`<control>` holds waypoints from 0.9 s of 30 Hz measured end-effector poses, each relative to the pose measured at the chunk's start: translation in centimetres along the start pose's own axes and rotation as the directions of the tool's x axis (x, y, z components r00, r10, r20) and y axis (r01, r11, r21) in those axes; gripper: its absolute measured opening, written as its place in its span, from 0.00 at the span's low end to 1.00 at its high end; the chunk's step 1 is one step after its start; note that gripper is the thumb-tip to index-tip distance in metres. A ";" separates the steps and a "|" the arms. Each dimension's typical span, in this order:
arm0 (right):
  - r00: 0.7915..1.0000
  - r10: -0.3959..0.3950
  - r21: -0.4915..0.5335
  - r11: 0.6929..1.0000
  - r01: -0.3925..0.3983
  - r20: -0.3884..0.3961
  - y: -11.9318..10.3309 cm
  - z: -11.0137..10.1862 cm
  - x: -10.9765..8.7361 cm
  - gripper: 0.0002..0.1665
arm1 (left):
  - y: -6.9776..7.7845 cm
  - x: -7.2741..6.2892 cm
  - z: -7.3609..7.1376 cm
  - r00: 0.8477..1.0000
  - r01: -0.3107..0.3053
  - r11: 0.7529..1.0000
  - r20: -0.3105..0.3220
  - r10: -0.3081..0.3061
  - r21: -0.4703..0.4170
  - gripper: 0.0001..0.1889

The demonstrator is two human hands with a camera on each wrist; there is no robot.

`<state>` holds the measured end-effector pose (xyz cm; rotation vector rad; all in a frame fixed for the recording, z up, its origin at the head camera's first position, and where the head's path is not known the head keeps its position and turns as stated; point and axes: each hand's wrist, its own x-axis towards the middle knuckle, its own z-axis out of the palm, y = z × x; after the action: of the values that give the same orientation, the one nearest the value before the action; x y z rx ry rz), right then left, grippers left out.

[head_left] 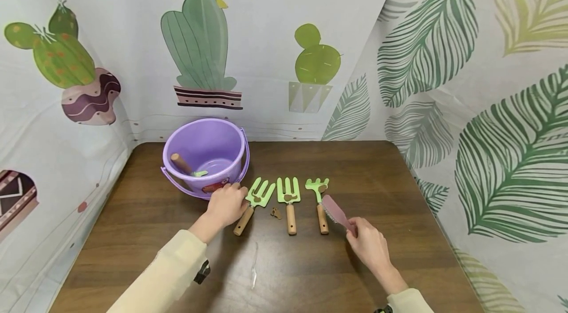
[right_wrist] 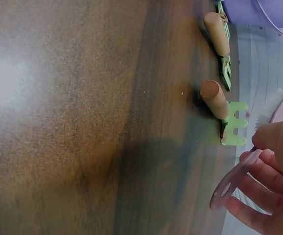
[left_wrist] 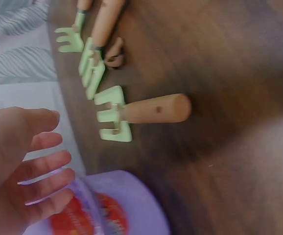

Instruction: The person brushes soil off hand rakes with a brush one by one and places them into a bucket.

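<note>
My right hand (head_left: 369, 244) grips a pink brush (head_left: 336, 212), its white bristles facing down beside a small green rake (head_left: 322, 220) with a wooden handle. Loosely bent and holding nothing, my left hand (head_left: 226, 203) hovers in front of the purple bucket (head_left: 201, 138), by the leftmost green garden fork (head_left: 244, 221). Between that fork and the rake lies another green fork (head_left: 291, 218). Brown patches mark the heads of all three tools. The left wrist view shows the left fingers (left_wrist: 46, 164) apart from the forks; whether they touch the bucket I cannot tell.
Inside the bucket leans another wooden-handled tool (head_left: 180, 162) with a bit of green. A small brown piece (head_left: 276, 212) lies between the two forks. The brown wooden table (head_left: 355, 165) meets a patterned cloth (head_left: 266, 56) at its back edge.
</note>
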<state>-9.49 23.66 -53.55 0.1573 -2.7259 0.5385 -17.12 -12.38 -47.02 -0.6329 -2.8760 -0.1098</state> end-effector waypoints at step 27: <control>0.998 -0.054 0.010 0.998 0.054 -0.042 0.3 0.6 -0.4 0.15 | 1.3 -1.3 7.4 0.897 0.391 0.915 0.267 -0.353 -0.102 0.31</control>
<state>-9.41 23.69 -54.32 0.2195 -2.6701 0.5363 -16.71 -10.93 -54.45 -0.1082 -3.2184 -0.3343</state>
